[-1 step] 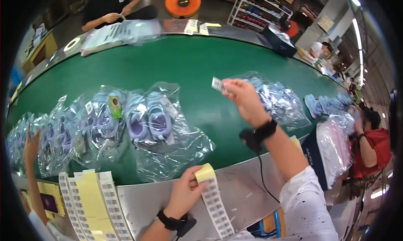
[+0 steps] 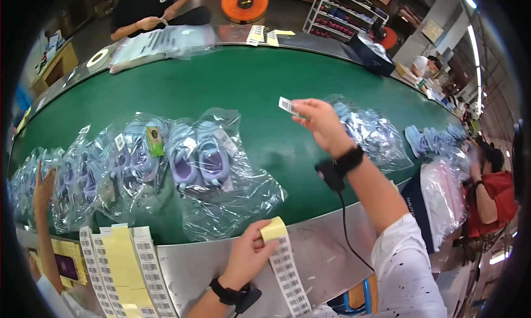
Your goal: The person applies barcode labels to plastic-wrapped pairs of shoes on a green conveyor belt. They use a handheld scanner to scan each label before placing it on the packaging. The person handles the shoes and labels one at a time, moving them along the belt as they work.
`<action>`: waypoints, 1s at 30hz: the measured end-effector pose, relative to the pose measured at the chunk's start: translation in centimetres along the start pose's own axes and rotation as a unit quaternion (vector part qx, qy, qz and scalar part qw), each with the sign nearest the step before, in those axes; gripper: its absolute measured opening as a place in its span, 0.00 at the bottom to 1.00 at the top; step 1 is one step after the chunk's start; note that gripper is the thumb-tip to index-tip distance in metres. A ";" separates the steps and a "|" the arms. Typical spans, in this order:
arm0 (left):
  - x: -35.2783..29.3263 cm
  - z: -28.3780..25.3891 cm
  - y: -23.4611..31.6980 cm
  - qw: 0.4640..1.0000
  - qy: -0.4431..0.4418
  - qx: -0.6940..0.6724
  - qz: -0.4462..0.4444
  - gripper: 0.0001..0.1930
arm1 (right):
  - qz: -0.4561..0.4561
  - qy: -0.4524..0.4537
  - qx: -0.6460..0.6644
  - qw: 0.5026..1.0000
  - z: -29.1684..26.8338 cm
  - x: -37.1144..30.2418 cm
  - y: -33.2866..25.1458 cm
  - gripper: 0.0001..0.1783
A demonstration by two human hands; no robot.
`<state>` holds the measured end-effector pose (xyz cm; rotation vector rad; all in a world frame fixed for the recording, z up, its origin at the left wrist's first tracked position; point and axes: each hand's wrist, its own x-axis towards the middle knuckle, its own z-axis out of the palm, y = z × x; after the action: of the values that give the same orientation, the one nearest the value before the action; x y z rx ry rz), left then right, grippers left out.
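Two hands occupied, we note: right hand (image 2: 321,121) raised over green belt (image 2: 249,85), pinching barcode sticker (image 2: 287,106); left hand (image 2: 249,257) low, gripping label strip (image 2: 287,273).

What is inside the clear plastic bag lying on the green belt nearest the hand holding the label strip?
Inside the clear plastic bag lies a pair of lilac shoes; their soles are hidden underneath.

Green conveyor belt (image 2: 232,85) curves across the view. Bagged lilac children's shoes (image 2: 193,163) lie in a row along its near edge; further bagged pairs (image 2: 370,132) to the right. Orange reel (image 2: 244,2) beyond the far side. Spare barcode label sheets (image 2: 124,268) rest on the steel tabletop (image 2: 321,251). Shelving rack (image 2: 343,13) at back.
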<state>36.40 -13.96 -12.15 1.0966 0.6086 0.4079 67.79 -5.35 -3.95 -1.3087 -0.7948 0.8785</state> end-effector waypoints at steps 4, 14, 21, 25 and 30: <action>0.1 0.4 -0.4 0.999 -0.005 -0.026 0.017 0.25 | 0.137 -0.037 -0.019 0.990 1.4 8.5 2.7 0.12; 0.7 1.1 -1.0 0.999 0.002 -0.033 0.027 0.23 | 0.329 -0.144 0.026 0.933 7.5 14.4 8.1 0.15; 0.9 1.3 -0.5 1.000 -0.019 -0.017 0.011 0.23 | 0.325 -0.154 0.034 0.933 8.3 14.2 9.5 0.09; 1.1 1.7 -1.0 0.999 -0.003 -0.011 0.039 0.23 | 0.279 -0.114 0.044 0.953 8.8 13.5 10.3 0.05; 1.4 2.1 -1.1 0.999 -0.006 -0.030 0.023 0.25 | 0.181 -0.066 -0.034 0.981 9.1 13.0 10.0 0.15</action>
<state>38.82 -15.10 -12.79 1.0565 0.5583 0.4570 64.89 10.85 -12.92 -1.4933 -0.7041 1.2470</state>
